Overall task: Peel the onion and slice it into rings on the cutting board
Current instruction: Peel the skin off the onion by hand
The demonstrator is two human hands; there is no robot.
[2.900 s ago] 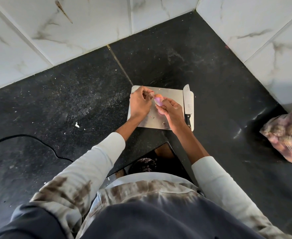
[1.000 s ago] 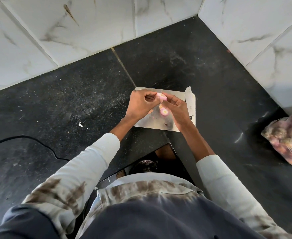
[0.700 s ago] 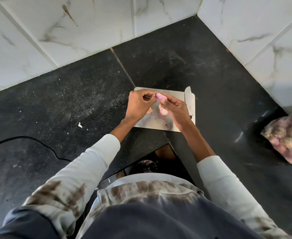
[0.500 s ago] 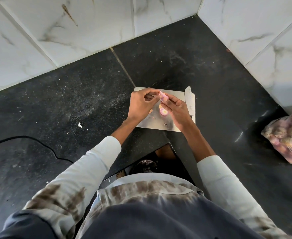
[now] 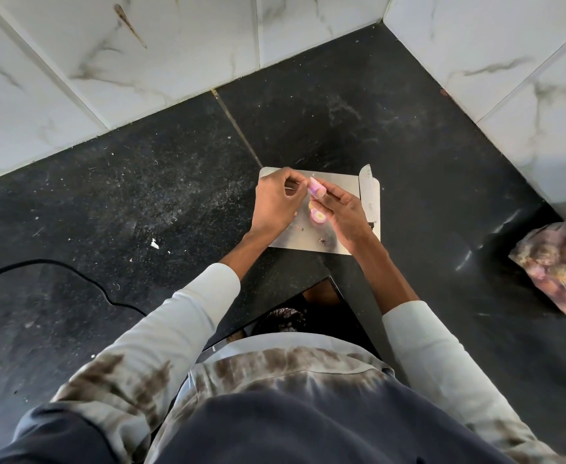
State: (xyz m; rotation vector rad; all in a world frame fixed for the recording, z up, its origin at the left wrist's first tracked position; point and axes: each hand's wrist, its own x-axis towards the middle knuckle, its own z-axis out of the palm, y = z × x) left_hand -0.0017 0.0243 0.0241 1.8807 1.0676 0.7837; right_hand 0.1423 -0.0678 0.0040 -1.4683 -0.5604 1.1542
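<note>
Head view, looking down on black stone worktop (image 5: 141,202) in tiled corner.

Onion (image 5: 316,188): small pink-purple piece, partly skinned, glossy, being held above far half of cutting board (image 5: 338,182); pinched between fingertips of both hands. Second onion piece (image 5: 318,216): cut face up, pale rings inside pink rim, lying on board just beneath right palm, with a pale scrap touching its far side.

Left hand (image 5: 274,205): fingers curling in, thumb and forefinger pinching at left end of onion, apparently on skin; exact grip hard to tell. Right hand (image 5: 343,214): fingers bending around right end of onion, gripping it. Hands sitting close together, meeting at onion.

Cutting board: pale metallic-looking rectangle, lying flat near worktop's front notch, carrying small dark specks. Knife (image 5: 369,195): lying untouched along board's right edge, blade pointing away from person.

Bag of onions (image 5: 562,262): clear plastic, resting on worktop at far right, well apart from board. Black cable (image 5: 57,266): trailing across worktop at left.

Differing from half a second ago: barely anything; onion tilting slightly, left fingertips sitting a touch further along it. Differing from nearly three seconds ago: cut piece now lying on board.
</note>
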